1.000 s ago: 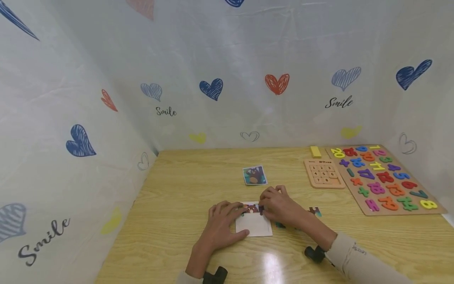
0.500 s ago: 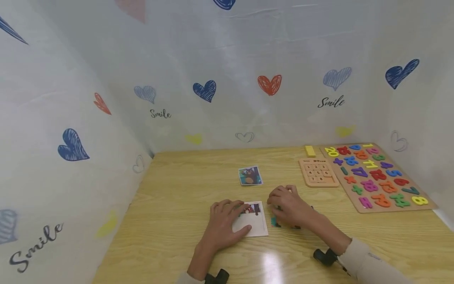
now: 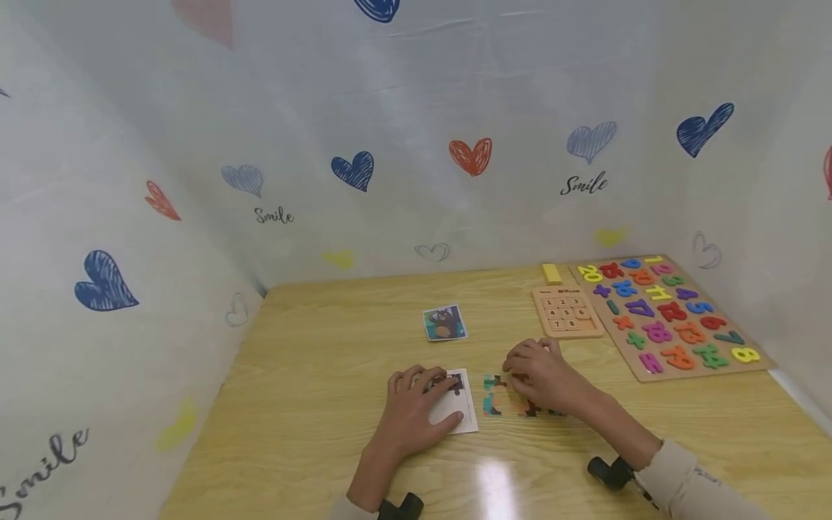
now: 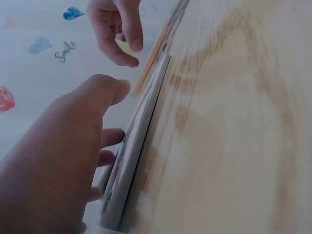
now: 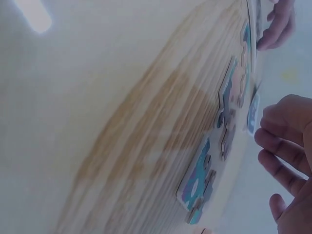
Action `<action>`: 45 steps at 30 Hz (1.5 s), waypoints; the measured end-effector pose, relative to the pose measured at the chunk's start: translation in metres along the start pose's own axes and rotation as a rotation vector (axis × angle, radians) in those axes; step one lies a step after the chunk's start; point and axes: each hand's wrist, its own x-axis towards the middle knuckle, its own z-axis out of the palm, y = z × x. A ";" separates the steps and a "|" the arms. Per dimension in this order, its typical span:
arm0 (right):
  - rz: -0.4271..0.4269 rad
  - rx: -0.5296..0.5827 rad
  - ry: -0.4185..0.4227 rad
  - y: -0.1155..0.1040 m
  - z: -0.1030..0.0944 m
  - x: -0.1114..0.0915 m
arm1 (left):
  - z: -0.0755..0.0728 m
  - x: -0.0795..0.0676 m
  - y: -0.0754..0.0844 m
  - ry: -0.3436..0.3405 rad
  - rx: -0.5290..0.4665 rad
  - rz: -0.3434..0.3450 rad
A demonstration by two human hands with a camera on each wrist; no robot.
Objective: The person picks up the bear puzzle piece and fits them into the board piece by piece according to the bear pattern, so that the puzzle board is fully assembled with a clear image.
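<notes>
My left hand [image 3: 411, 410] rests with spread fingers on the left part of a white puzzle tray [image 3: 470, 408], its thumb along the lower part. Joined jigsaw pieces [image 3: 457, 381] with a bear picture lie along the tray's top edge, partly hidden by the fingers. To the right, my right hand [image 3: 544, 377] hovers low over several loose jigsaw pieces [image 3: 492, 404], hiding some of them. In the right wrist view its fingers [image 5: 280, 141] are loosely bent, with nothing between them and the thumb, and the loose pieces [image 5: 195, 180] lie flat beside it.
A bear picture card [image 3: 445, 323] lies behind the tray. At the back right are a wooden number slide puzzle [image 3: 567, 314], a yellow block [image 3: 551, 274] and a board of coloured numbers [image 3: 669, 318]. A printed curtain [image 3: 390, 217] borders the wooden table [image 3: 325, 347].
My right hand has left the tray's top row and moved right over the loose pieces. A dark piece stays in that row. The left hand keeps its place on the tray.
</notes>
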 end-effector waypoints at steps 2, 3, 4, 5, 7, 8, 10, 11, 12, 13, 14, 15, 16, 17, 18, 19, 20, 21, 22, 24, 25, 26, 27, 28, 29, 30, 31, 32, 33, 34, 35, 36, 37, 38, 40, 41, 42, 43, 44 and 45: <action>-0.003 0.014 0.002 -0.001 0.001 0.002 | -0.001 -0.002 -0.001 -0.006 -0.011 -0.007; -0.004 0.026 0.000 -0.002 0.001 0.002 | -0.002 -0.004 -0.002 -0.008 -0.018 -0.012; -0.004 0.041 -0.004 -0.003 0.002 0.003 | -0.003 -0.005 -0.003 -0.012 -0.028 -0.020; -0.002 0.058 -0.011 -0.005 0.003 0.005 | -0.005 -0.007 -0.005 -0.015 -0.039 -0.028; 0.008 0.085 -0.036 -0.007 0.005 0.006 | -0.009 -0.012 -0.009 -0.016 -0.055 -0.043; 0.012 0.093 -0.050 -0.008 0.006 0.007 | -0.010 -0.015 -0.011 -0.014 -0.066 -0.051; 0.027 0.101 -0.075 -0.009 0.007 0.008 | -0.013 -0.020 -0.017 -0.015 -0.082 -0.068; 0.034 0.100 -0.086 -0.010 0.008 0.008 | -0.015 -0.023 -0.019 -0.016 -0.092 -0.078; 0.042 0.098 -0.098 -0.010 0.009 0.008 | -0.016 -0.025 -0.022 -0.018 -0.102 -0.086; 0.049 0.094 -0.108 -0.011 0.010 0.008 | -0.017 -0.027 -0.025 -0.021 -0.115 -0.095; 0.056 0.090 -0.116 -0.011 0.010 0.008 | -0.018 -0.030 -0.028 -0.022 -0.130 -0.100; 0.060 0.084 -0.123 -0.011 0.011 0.008 | -0.019 -0.032 -0.031 -0.023 -0.141 -0.104; 0.067 0.077 -0.130 -0.010 0.012 0.008 | -0.020 -0.033 -0.034 -0.025 -0.154 -0.110; 0.073 0.073 -0.136 -0.010 0.012 0.008 | -0.021 -0.035 -0.036 -0.026 -0.169 -0.115; 0.074 0.067 -0.138 -0.010 0.013 0.008 | -0.022 -0.036 -0.037 -0.026 -0.179 -0.115; 0.074 0.059 -0.140 -0.010 0.014 0.007 | -0.023 -0.037 -0.038 -0.029 -0.190 -0.117; 0.072 0.051 -0.139 -0.010 0.015 0.007 | -0.023 -0.037 -0.039 -0.033 -0.199 -0.119; 0.070 0.042 -0.139 -0.009 0.015 0.008 | -0.023 -0.038 -0.040 -0.038 -0.204 -0.119; 0.070 0.036 -0.139 -0.010 0.016 0.008 | -0.023 -0.038 -0.041 -0.045 -0.209 -0.117; 0.065 0.019 -0.133 -0.010 0.016 0.008 | -0.023 -0.037 -0.041 -0.055 -0.215 -0.110; 0.067 0.009 -0.133 -0.010 0.016 0.009 | -0.022 -0.037 -0.042 -0.062 -0.214 -0.106; 0.071 0.004 -0.132 -0.010 0.017 0.009 | -0.021 -0.037 -0.043 -0.066 -0.213 -0.101; 0.076 0.001 -0.132 -0.010 0.017 0.010 | -0.021 -0.037 -0.043 -0.069 -0.211 -0.096; 0.080 -0.001 -0.130 -0.011 0.017 0.010 | -0.020 -0.037 -0.043 -0.071 -0.211 -0.093; 0.086 -0.003 -0.129 -0.011 0.017 0.011 | -0.020 -0.036 -0.043 -0.072 -0.211 -0.092; 0.090 -0.006 -0.128 -0.010 0.017 0.011 | -0.020 -0.036 -0.043 -0.073 -0.208 -0.091; 0.093 -0.008 -0.128 -0.010 0.017 0.011 | -0.020 -0.036 -0.043 -0.078 -0.206 -0.090; 0.093 -0.013 -0.127 -0.010 0.017 0.011 | -0.020 -0.035 -0.043 -0.083 -0.204 -0.089; 0.093 -0.017 -0.127 -0.009 0.016 0.011 | -0.020 -0.035 -0.043 -0.086 -0.204 -0.086; 0.091 -0.019 -0.125 -0.008 0.016 0.012 | -0.020 -0.035 -0.043 -0.091 -0.204 -0.085; 0.088 -0.025 -0.122 -0.008 0.015 0.012 | -0.020 -0.035 -0.043 -0.096 -0.202 -0.083; 0.084 -0.029 -0.117 -0.007 0.014 0.013 | -0.020 -0.034 -0.043 -0.099 -0.200 -0.081; 0.078 -0.031 -0.113 -0.007 0.013 0.013 | -0.020 -0.034 -0.043 -0.105 -0.198 -0.080; 0.075 -0.034 -0.108 -0.006 0.012 0.014 | -0.020 -0.034 -0.044 -0.107 -0.196 -0.078; 0.071 -0.029 -0.097 -0.007 0.009 0.016 | -0.021 -0.035 -0.044 -0.110 -0.192 -0.080; 0.070 -0.028 -0.093 -0.008 0.008 0.017 | -0.021 -0.035 -0.044 -0.111 -0.188 -0.082; 0.068 -0.022 -0.088 -0.009 0.007 0.019 | -0.021 -0.035 -0.044 -0.111 -0.187 -0.083; 0.067 -0.018 -0.084 -0.010 0.006 0.020 | -0.022 -0.035 -0.044 -0.112 -0.185 -0.084; 0.068 -0.010 -0.079 -0.012 0.006 0.021 | -0.022 -0.036 -0.044 -0.111 -0.189 -0.086; 0.068 -0.004 -0.074 -0.014 0.005 0.023 | -0.023 -0.036 -0.044 -0.112 -0.187 -0.088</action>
